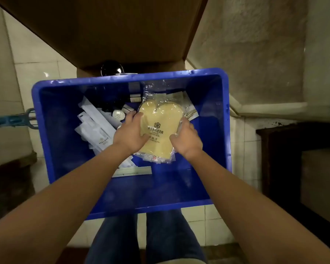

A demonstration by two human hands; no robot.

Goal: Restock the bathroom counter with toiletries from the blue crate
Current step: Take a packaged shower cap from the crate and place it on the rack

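A blue crate (46,115) stands on the tiled floor below me. Over its middle I hold a clear plastic packet with a yellow cloth (157,119) inside, printed with a dark logo. My left hand (130,134) grips the packet's left edge and my right hand (187,140) grips its right edge. White paper sachets (95,122) lie in the crate's left half, next to a small round white lid (118,114) and little boxes (135,98) near the far wall.
A brown cabinet or counter underside (107,29) overhangs the crate's far side. A blue mop head (13,120) lies on the floor at left. A stone ledge (265,109) runs at right, above a dark wooden frame (293,149). My legs are below the crate.
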